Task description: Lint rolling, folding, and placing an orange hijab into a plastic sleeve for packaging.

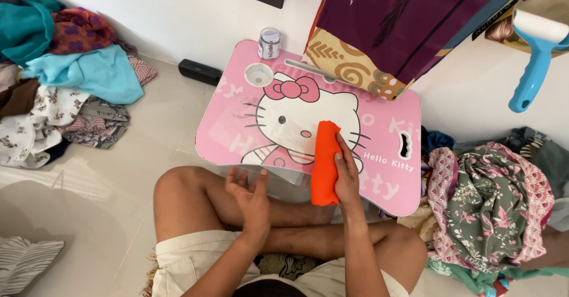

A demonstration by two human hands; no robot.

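Observation:
My right hand [347,169] grips a rolled orange cloth [325,162] that lies lengthwise on the near part of a small pink lap table [237,116] with a cartoon cat picture. My left hand [252,196] hovers open above my crossed legs, just in front of the table's near edge, holding nothing. A small round tin [269,43] stands at the table's far left corner, beside a round cup recess [259,74].
Piles of loose clothes lie on the floor at left [65,77] and right [492,202]. A purple patterned cloth [403,24] hangs over the table's far right. A blue-handled lint roller [536,57] hangs at right. A black box [200,72] sits by the wall.

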